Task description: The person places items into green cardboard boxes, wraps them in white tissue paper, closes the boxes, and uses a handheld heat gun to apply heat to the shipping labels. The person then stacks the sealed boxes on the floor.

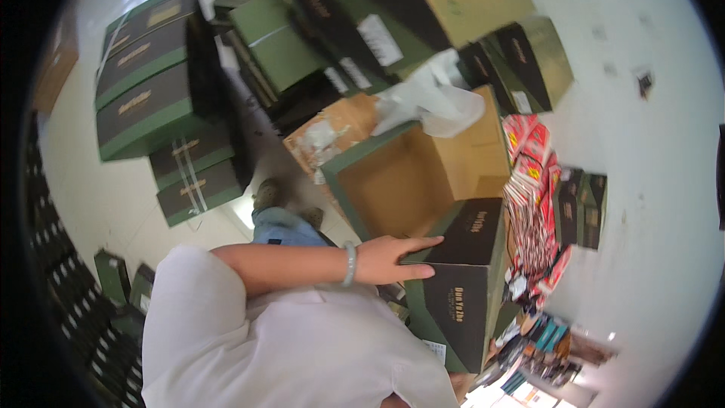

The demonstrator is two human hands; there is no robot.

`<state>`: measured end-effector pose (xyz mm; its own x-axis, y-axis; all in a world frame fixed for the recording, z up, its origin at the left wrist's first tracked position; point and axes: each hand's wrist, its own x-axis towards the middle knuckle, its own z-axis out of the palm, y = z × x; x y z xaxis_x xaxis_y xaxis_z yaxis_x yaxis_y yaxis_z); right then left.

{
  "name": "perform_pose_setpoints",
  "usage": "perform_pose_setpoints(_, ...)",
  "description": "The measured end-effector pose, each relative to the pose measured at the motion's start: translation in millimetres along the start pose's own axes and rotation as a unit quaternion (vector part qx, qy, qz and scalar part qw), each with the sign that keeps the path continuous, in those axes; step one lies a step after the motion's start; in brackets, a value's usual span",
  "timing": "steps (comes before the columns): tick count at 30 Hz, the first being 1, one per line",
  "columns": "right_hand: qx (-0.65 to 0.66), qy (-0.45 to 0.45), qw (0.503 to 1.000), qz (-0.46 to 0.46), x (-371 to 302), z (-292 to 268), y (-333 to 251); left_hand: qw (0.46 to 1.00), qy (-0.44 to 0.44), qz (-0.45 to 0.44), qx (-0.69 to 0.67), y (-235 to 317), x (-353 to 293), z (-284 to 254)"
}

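Note:
A green and black cardboard box point(455, 304) with gold lettering is tilted in front of my white shirt. My left hand point(393, 258) grips its left edge, index finger along the upper dark face and thumb over the nearer one. A pale bracelet circles that wrist. Of my right hand point(492, 347) only a little skin shows at the box's lower right side, the fingers mostly hidden. Just beyond sits an open box point(340, 174) with a green rim and bare brown inside. Whether the two are joined I cannot tell.
Strapped green and black boxes point(147, 83) are stacked at left. Larger boxes point(377, 11) stand at the back, near a whitish plastic bag point(434, 102) and torn brown cardboard point(336, 132). Red printed packets point(532, 204) are piled at right beside a small dark box point(580, 208).

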<state>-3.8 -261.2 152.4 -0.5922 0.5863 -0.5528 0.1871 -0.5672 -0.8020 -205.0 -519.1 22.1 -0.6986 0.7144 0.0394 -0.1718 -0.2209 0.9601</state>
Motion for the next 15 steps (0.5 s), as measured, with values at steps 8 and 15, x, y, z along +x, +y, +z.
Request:
perform_pose_setpoints(8,0.096,0.035,0.994,-0.023,-13.8,-9.1,8.7,0.997,-0.08,-0.003,-0.011,0.3,20.5,1.9)
perform_pose_setpoints(15,0.143,0.06,0.985,-0.07,19.9,-43.1,-0.6,0.99,-0.13,-0.034,0.036,10.1,70.4,20.5)
